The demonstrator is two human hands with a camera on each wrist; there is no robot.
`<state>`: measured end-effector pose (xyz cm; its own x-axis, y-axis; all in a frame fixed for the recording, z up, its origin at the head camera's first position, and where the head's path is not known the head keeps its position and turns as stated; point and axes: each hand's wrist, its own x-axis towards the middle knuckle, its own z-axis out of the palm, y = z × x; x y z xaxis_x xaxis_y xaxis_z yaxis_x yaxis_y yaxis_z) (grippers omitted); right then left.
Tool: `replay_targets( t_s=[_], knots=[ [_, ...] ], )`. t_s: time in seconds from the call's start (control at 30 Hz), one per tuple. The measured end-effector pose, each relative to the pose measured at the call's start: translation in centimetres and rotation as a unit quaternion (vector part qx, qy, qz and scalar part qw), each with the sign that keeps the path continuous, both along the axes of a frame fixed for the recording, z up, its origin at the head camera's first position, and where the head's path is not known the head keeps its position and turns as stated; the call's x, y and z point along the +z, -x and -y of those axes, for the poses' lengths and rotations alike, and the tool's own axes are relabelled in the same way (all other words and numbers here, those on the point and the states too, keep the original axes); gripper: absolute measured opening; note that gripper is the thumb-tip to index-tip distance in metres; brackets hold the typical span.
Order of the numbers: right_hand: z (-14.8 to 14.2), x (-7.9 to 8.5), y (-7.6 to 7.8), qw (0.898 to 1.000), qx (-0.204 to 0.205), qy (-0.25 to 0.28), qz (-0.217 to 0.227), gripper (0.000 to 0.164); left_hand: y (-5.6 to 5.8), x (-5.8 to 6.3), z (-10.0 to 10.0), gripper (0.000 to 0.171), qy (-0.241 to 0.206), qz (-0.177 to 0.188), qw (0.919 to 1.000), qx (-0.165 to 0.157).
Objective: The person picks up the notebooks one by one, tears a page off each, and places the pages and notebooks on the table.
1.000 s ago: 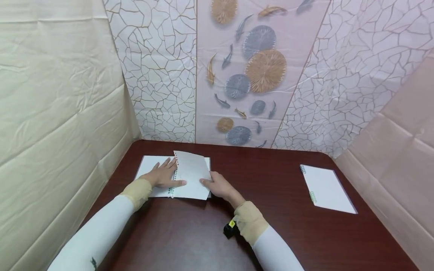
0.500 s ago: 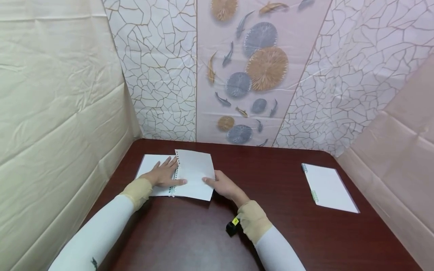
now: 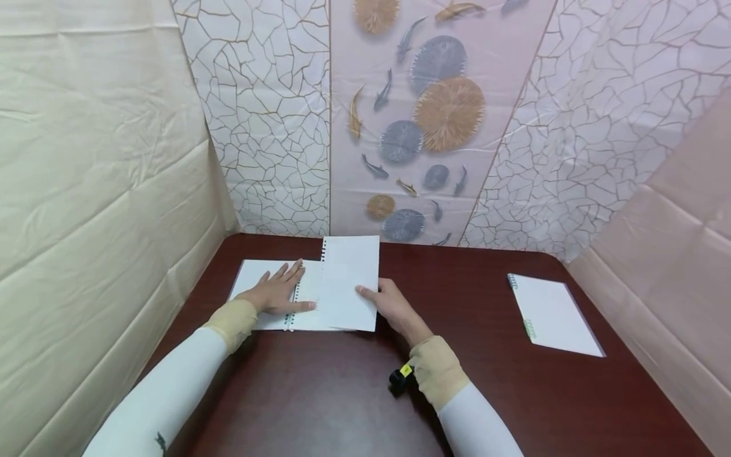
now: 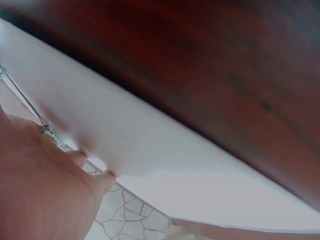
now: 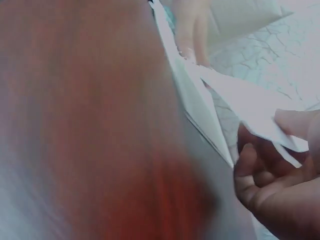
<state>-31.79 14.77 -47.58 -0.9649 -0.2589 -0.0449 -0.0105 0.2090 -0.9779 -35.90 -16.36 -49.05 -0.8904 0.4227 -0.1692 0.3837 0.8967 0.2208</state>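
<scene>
An open ring-bound notebook [image 3: 308, 317] lies at the far left of the table, with green rings along its middle. Across its left page and rings my left hand [image 3: 274, 295] rests flat, fingers spread and thumb reaching onto the right page. In the left wrist view, that hand [image 4: 50, 180] is by the rings, over a white page [image 4: 150, 150]. Loose white paper [image 3: 348, 273] with a row of holes down its left edge overlaps the right page, apart from the rings. My right hand [image 3: 394, 308] pinches its right edge, thumb on top; the right wrist view shows the paper [image 5: 245, 102] raised.
A second ring-bound notebook [image 3: 556, 314] with white pages lies at the right of the dark red-brown table [image 3: 320, 400]. Patterned cloth [image 3: 274, 127] hangs behind the table, and plain cloth walls flank it. A black device [image 3: 401, 379] with a yellow label is at my right wrist.
The paper has come away from the rings and moved right and farther back, in my right hand's pinch. My right hand has moved right; my left hand has stayed in place.
</scene>
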Motion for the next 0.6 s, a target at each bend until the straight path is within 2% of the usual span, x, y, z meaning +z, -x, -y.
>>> replay_targets(
  t_s=[0.17,0.27,0.43,0.6],
  knots=[
    [-1.3,1.4,1.3,0.997,-0.078,-0.02,-0.021,0.029,0.4,-0.6,0.1,0.129,-0.005,0.007,0.9999,0.012],
    [-2.4,1.9,2.3,0.993,-0.105,-0.047,-0.02,0.03,0.5,-0.8,0.1,0.129,-0.005,0.004,0.9998,0.016],
    [-4.7,1.7,3.4,0.989,-0.115,-0.096,0.002,0.034,0.1,-0.2,0.0,0.129,-0.002,0.012,0.9998,0.014],
    [-6.3,1.3,3.7,0.984,-0.121,-0.128,0.015,0.037,-0.6,0.8,-0.2,0.122,0.002,0.011,0.9999,0.006]
  ],
)
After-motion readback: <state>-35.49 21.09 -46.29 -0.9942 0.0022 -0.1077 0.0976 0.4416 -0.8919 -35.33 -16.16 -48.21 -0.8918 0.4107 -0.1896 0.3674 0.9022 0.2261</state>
